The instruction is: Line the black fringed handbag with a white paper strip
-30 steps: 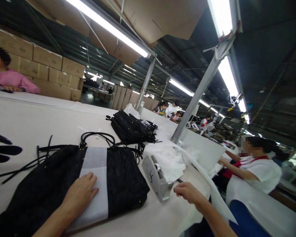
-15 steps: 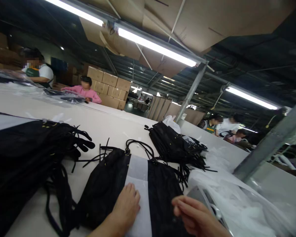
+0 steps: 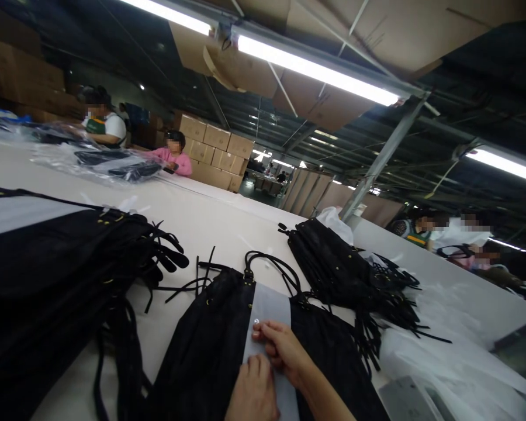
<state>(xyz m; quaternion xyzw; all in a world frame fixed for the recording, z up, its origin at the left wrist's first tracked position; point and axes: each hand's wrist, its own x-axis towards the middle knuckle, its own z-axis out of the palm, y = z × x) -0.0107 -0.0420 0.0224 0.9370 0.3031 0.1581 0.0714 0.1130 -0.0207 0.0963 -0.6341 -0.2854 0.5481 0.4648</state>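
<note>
- Left hand lies flat and unclenched on the white paper band, seemingly pinning it down.
- Just ahead, right hand pinches a small clear tab against that band, which wraps the black handbag under both hands.
- Beyond, rightward, lie stacked bags; leftward, another pile.
</note>
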